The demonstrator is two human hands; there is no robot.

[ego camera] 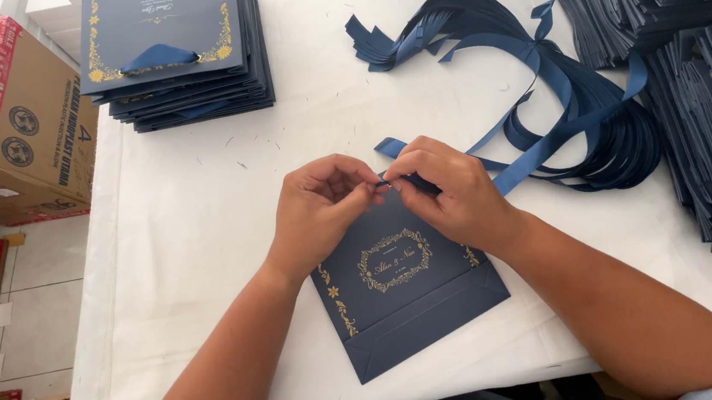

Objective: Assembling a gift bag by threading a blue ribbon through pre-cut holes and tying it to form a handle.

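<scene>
Pinching a ribbon [504, 177] at the bag [407, 294] top, both hands' fingers [369, 187] are pressed together, and the paper could be torn if pulled hard.

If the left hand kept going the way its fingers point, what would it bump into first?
Probably the right hand: the left hand points rightward, its fingertips already meeting it over the blue ribbon above the navy paper bag.

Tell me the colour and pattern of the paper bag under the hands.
The paper bag is dark navy blue with gold floral ornaments and an oval frame, seen in the head view.
</scene>
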